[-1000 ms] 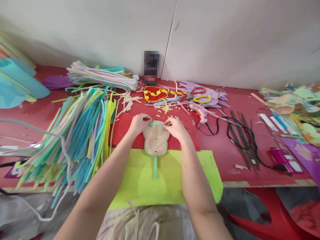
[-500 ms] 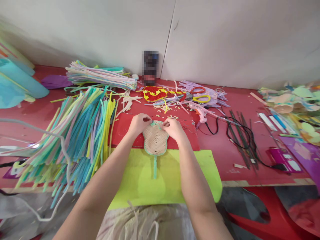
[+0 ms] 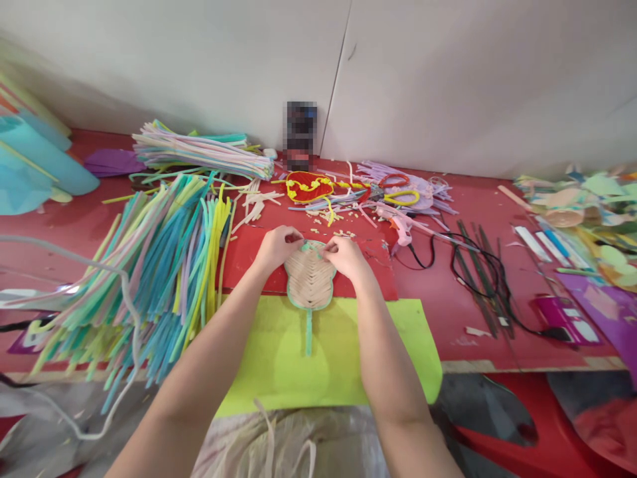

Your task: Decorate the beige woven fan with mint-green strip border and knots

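Note:
A small fan-shaped piece (image 3: 310, 282) of beige pipe cleaners has a mint-green edge and a straight green handle pointing toward me. It lies over a red board (image 3: 243, 262), its handle reaching across a yellow-green sheet (image 3: 393, 352). My left hand (image 3: 279, 247) pinches the piece's upper left edge. With thumb and fingers together, my right hand (image 3: 343, 253) grips its upper right edge. Between both hands, small green bits show at the top. Just beyond lies a red fan-shaped piece (image 3: 309, 188) trimmed in yellow.
Bundles of coloured pipe cleaners (image 3: 164, 265) cover the left. Red-and-yellow-handled scissors (image 3: 393, 189) and a pink glue gun (image 3: 399, 229) lie behind my right hand. Its black cord (image 3: 497, 279) runs to a magenta power box (image 3: 570, 318). A pixelated dark object (image 3: 299, 136) stands against the wall.
Both hands keep the same hold on the beige fan-shaped piece. Only a very slight shift of the whole view shows.

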The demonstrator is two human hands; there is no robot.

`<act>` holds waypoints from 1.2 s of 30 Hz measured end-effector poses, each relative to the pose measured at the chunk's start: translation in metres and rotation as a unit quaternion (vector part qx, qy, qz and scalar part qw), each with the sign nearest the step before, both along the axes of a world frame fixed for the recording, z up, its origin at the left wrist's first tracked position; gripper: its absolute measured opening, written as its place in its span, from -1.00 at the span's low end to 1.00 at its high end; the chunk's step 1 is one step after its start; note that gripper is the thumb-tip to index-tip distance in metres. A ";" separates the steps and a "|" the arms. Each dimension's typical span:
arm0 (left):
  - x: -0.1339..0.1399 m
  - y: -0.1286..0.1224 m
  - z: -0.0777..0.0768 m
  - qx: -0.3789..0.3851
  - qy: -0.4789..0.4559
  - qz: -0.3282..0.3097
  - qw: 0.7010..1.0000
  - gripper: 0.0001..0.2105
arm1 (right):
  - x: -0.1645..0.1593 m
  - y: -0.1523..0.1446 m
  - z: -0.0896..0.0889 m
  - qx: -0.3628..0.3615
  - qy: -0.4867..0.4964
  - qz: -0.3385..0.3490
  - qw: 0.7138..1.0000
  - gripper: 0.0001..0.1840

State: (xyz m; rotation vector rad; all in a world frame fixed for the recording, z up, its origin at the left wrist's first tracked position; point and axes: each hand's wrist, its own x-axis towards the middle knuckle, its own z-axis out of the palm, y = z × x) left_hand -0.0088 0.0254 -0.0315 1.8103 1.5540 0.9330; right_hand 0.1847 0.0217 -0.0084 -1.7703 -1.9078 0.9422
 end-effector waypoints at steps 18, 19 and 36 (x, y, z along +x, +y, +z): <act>0.002 0.001 -0.001 0.008 0.014 0.025 1.000 -0.85 | 0.001 0.000 -0.001 -0.002 0.007 0.004 1.000 -0.94; 0.002 0.001 -0.001 0.008 0.012 0.024 1.000 -0.84 | 0.001 0.000 -0.001 -0.002 0.007 0.004 1.000 -0.94; 0.013 -0.016 0.029 0.000 -0.040 -0.044 0.998 -0.83 | -0.003 0.002 0.017 0.131 0.153 0.053 0.978 -0.89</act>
